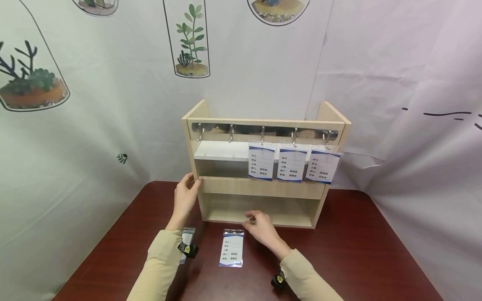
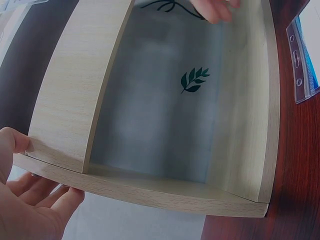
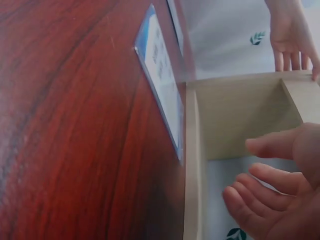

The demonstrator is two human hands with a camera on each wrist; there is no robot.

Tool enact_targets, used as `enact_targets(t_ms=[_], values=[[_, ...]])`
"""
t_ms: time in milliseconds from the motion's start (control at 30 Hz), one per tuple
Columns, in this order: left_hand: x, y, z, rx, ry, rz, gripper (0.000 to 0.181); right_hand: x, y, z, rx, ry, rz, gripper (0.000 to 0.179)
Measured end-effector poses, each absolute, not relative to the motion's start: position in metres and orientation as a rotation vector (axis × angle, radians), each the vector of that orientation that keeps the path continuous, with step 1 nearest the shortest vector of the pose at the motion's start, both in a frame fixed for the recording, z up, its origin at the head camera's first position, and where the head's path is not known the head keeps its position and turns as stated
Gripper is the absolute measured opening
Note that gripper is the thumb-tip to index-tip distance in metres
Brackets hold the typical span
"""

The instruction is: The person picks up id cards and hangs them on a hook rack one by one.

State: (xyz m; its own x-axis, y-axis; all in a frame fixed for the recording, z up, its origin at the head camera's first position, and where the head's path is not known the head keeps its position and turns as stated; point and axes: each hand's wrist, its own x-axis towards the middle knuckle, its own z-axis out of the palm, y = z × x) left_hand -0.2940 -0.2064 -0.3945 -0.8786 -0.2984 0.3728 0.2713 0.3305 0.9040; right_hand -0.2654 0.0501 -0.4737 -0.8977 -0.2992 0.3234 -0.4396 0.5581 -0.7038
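Observation:
A light wooden shelf [image 1: 260,188] stands on the dark red table. My left hand [image 1: 184,198] grips its left side panel, the thumb [image 2: 17,141] in front and the other fingers [image 2: 67,202] along the outer face. Before the lower compartment my right hand [image 1: 262,229] hovers with loosely bent fingers and nothing in them. One badge in a clear sleeve [image 1: 231,251] lies flat on the table, left of the right hand. Another badge [image 1: 188,236] lies further left, partly hidden by my left wrist.
A metal rail with several hooks [image 1: 248,130] runs along the shelf's top front. Three similar badges hang at its right: one near the middle [image 1: 261,161], one beside it [image 1: 291,164], one at the right end [image 1: 323,166]. Behind is a printed white curtain [image 1: 263,83].

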Motion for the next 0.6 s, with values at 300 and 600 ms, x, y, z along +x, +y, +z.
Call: enact_targets(t_ms=[300,600], values=[[-0.2923,-0.2048,-0.3924,0.026,-2.127,-1.561,0.038,-0.2679,0.0464,-0.4802,0.773,-2.786,1.177,0.043],[-0.2925,-0.2053,-0.3927,0.024,-2.117,-1.559,0.037,-0.2712,0.0405,-0.4833,0.87,-2.855,1.054,0.05]])
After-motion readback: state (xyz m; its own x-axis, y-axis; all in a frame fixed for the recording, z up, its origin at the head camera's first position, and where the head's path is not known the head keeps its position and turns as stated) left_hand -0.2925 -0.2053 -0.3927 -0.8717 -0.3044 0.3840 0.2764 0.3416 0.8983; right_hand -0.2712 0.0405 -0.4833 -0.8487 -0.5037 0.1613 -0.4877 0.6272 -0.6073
